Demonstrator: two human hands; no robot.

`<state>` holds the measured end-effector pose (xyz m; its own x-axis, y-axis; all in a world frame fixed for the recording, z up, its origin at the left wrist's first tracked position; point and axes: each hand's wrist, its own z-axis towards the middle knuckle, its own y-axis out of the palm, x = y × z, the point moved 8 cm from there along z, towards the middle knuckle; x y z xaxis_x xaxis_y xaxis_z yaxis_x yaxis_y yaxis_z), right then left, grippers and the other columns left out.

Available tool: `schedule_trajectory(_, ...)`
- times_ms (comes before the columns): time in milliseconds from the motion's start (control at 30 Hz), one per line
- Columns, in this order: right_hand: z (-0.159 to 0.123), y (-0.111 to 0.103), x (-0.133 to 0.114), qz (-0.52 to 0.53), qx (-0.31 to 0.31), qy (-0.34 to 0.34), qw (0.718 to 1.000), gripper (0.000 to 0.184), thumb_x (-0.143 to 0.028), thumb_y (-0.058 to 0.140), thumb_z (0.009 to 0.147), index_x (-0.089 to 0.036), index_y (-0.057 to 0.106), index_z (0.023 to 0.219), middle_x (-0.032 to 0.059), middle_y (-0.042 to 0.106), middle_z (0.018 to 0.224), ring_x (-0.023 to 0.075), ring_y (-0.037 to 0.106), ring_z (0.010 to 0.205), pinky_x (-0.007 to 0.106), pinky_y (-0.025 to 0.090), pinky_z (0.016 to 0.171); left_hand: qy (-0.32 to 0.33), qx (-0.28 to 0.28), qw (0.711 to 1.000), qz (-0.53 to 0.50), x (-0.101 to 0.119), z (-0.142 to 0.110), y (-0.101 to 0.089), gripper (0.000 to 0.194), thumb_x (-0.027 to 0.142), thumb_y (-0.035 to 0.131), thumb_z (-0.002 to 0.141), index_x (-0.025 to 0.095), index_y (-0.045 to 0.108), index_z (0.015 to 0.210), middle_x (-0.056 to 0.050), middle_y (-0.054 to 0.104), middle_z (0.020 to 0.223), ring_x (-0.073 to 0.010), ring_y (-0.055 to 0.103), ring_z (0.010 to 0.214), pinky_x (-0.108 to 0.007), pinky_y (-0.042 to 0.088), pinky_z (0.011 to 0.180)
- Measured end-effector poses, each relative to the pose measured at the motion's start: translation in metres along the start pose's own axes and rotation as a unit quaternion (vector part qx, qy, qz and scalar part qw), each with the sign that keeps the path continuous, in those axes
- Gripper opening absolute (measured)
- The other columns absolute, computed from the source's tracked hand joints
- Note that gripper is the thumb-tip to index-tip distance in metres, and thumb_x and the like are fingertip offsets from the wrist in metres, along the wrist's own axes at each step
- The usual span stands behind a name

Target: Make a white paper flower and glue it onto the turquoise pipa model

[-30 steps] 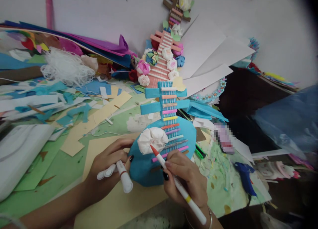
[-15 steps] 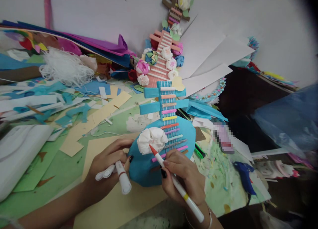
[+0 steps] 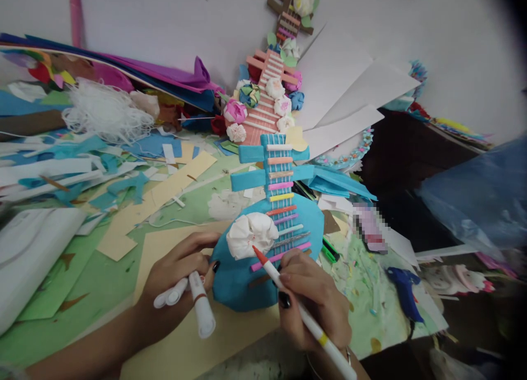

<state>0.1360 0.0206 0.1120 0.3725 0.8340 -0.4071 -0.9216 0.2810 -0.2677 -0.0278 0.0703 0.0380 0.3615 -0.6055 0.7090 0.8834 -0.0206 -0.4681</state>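
Note:
A blue paper instrument shape stands in front of me, its neck strung with thread and crossed by several coloured rolled-paper bars. On its body sits a white paper flower with faint red marks at the centre. My right hand is closed around a white marker with a red-orange tip, which points at the flower's lower edge. My left hand is closed at the left rim of the blue body. White marker caps or pens stick out from its fingers; their far ends are hidden.
A pink paper instrument with paper flowers leans behind. White string and paper scraps lie at left, beside a white case. On the right are a blue glue gun and a green marker.
My right hand has drawn the marker down and to the right, away from the flower's centre. The pens in my left hand have tilted slightly lower.

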Motion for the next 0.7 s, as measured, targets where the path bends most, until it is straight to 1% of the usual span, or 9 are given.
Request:
schedule_trajectory(67, -0.003, -0.006, 0.001, 0.005, 0.010, 0.010, 1.000, 0.023, -0.013, 0.045, 0.085, -0.013, 0.059, 0.102, 0.0055, 0.059, 0.068, 0.0156, 0.057, 0.056, 0.034, 0.051, 0.048, 0.000, 0.001, 1.000, 0.005, 0.002, 0.000, -0.001, 0.025, 0.011, 0.049, 0.082, 0.018, 0.044, 0.059, -0.007, 0.061, 0.108, -0.0157, 0.061, 0.092, -0.025, 0.049, 0.073)
schedule_trajectory(133, -0.004, -0.008, 0.005, 0.003, -0.003, 0.039, 0.999, 0.026, -0.019, 0.044, 0.088, -0.014, 0.059, 0.108, 0.0072, 0.062, 0.075, 0.0187, 0.061, 0.065, 0.038, 0.054, 0.056, 0.000, 0.001, 1.000, 0.003, 0.002, 0.000, -0.001, 0.024, 0.011, 0.049, 0.083, 0.018, 0.044, 0.060, -0.006, 0.061, 0.106, -0.0155, 0.060, 0.092, -0.025, 0.049, 0.075)
schedule_trajectory(200, -0.004, -0.010, 0.009, 0.003, -0.011, 0.072, 0.997, 0.028, -0.013, 0.051, 0.084, -0.015, 0.059, 0.111, 0.0080, 0.064, 0.080, 0.0212, 0.063, 0.075, 0.040, 0.055, 0.064, 0.004, 0.000, 1.000, 0.000, 0.002, 0.000, -0.001, 0.024, 0.011, 0.049, 0.083, 0.018, 0.044, 0.061, -0.006, 0.060, 0.106, -0.0148, 0.060, 0.092, -0.024, 0.049, 0.075)
schedule_trajectory(267, -0.002, -0.011, 0.010, 0.003, -0.012, 0.089, 0.996, 0.032, -0.005, 0.056, 0.078, -0.015, 0.059, 0.109, 0.0082, 0.065, 0.084, 0.0221, 0.064, 0.081, 0.039, 0.054, 0.068, 0.010, 0.006, 1.000, 0.001, 0.002, 0.000, -0.001, 0.024, 0.010, 0.050, 0.082, 0.018, 0.044, 0.061, -0.005, 0.060, 0.105, -0.0136, 0.060, 0.091, -0.022, 0.048, 0.074)
schedule_trajectory(333, -0.001, -0.008, 0.011, 0.011, -0.021, 0.094, 0.995, 0.031, -0.003, 0.055, 0.078, -0.016, 0.059, 0.107, 0.0073, 0.065, 0.084, 0.0208, 0.063, 0.080, 0.037, 0.054, 0.066, 0.020, 0.014, 1.000, 0.009, 0.004, 0.001, -0.001, 0.023, 0.009, 0.051, 0.082, 0.018, 0.046, 0.061, -0.005, 0.060, 0.105, -0.0130, 0.060, 0.091, -0.021, 0.048, 0.073)
schedule_trajectory(467, -0.003, 0.002, 0.014, 0.036, -0.047, 0.091, 0.994, 0.024, -0.011, 0.050, 0.084, -0.018, 0.055, 0.107, 0.0055, 0.062, 0.079, 0.0178, 0.059, 0.071, 0.035, 0.052, 0.062, 0.031, 0.014, 0.999, 0.012, 0.008, 0.000, -0.001, 0.023, 0.007, 0.051, 0.081, 0.018, 0.047, 0.061, -0.005, 0.061, 0.105, -0.0133, 0.061, 0.090, -0.021, 0.049, 0.073)
schedule_trajectory(600, -0.004, 0.008, 0.011, 0.003, -0.061, 0.061, 0.996, 0.023, -0.008, 0.051, 0.083, -0.015, 0.054, 0.105, 0.0072, 0.062, 0.082, 0.0177, 0.059, 0.074, 0.034, 0.052, 0.064, 0.027, 0.020, 0.999, -0.010, 0.009, -0.001, -0.002, 0.025, 0.005, 0.051, 0.079, 0.017, 0.044, 0.058, -0.004, 0.060, 0.111, -0.0136, 0.061, 0.092, -0.021, 0.050, 0.073)
schedule_trajectory(700, -0.003, 0.010, 0.010, -0.025, -0.080, 0.055, 0.995, 0.023, -0.008, 0.051, 0.083, -0.015, 0.054, 0.105, 0.0086, 0.062, 0.084, 0.0180, 0.059, 0.075, 0.034, 0.052, 0.065, 0.021, 0.018, 0.999, -0.018, 0.008, -0.002, -0.001, 0.024, 0.004, 0.050, 0.077, 0.017, 0.045, 0.058, -0.005, 0.059, 0.115, -0.0138, 0.062, 0.088, -0.022, 0.052, 0.072)
